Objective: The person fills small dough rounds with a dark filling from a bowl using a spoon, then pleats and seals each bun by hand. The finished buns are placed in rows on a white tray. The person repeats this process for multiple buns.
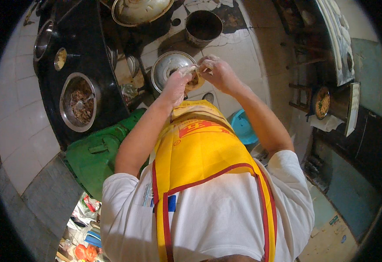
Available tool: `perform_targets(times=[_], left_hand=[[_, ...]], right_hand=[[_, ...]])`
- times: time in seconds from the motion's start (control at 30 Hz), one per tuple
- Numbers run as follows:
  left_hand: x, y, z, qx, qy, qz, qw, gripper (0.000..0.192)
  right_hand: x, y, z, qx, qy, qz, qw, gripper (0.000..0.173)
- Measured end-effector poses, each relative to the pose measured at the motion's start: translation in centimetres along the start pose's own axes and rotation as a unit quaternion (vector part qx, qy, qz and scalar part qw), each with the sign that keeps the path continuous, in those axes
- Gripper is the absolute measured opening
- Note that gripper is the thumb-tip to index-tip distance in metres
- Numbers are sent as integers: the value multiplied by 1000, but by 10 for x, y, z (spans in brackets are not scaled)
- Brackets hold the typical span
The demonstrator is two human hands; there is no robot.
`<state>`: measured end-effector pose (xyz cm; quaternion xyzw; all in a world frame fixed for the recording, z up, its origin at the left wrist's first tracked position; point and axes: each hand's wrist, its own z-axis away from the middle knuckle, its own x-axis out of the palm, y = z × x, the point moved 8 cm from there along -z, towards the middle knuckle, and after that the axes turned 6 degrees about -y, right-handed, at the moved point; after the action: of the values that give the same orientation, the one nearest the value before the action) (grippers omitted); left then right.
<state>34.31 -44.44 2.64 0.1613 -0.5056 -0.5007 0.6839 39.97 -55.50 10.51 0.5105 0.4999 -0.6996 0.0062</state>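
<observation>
In front of the yellow apron, my left hand and my right hand, both dusted with flour, meet at chest height. Pale dough is pinched between the fingers of both. Just below the fingers hangs a round, pale, yellowish piece with brown matter on it; whether it joins the dough, I cannot tell. Behind my left hand lies a domed metal lid, partly covered by the hand. The fingertips are small in view and overlap, so their exact grip is hard to see.
On the black counter at left stand a steel bowl of brown filling and a small bowl of yellowish food. A dark pot is beyond my hands. At right are dough strips, a bowl of orange food and a blue basin.
</observation>
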Motion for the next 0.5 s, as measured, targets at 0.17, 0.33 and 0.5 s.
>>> perform_targets(times=[0.17, 0.33, 0.5], left_hand=[[-4, 11, 1, -7, -18, 71, 997, 34], [-14, -6, 4, -26, 61, 189, 980, 32], [-9, 4, 2, 11, 35, 50, 998, 31]], right_hand=[[-4, 31, 1, 145, 31, -222, 964, 11], [12, 24, -2, 155, -40, -243, 957, 10], [0, 4, -10, 51, -32, -82, 995, 11]])
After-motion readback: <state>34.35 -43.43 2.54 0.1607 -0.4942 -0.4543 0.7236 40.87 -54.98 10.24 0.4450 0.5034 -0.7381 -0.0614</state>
